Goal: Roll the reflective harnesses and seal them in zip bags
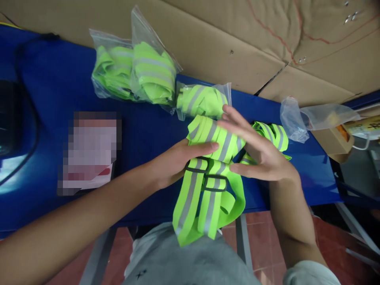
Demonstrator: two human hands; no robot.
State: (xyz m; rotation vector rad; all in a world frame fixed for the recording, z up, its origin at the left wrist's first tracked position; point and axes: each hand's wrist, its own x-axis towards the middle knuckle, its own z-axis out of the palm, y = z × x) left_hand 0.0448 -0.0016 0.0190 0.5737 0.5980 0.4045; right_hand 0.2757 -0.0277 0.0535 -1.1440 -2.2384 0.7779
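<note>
My left hand (181,156) grips a folded neon-yellow reflective strap (212,136) with grey stripes, its thumb lying across the top of the folds. Loose ends and loops of this strap hang down towards my lap, with two black slide buckles (215,183) on them. On the right side of the bundle is my right hand (261,152), fingers stretched out and thumb spread apart; whether its fingertips touch the strap I cannot tell. Behind my right hand, another neon reflective strap (279,136) lies on the blue table (142,134), partly hidden.
Clear zip bags with neon straps (154,73) sit along the back, with a smaller filled bag (203,97) nearer. Empty plastic bags (293,118) and a cardboard box (334,142) are at the right. A blurred-out flat item (90,154) and a black cable (35,111) lie left.
</note>
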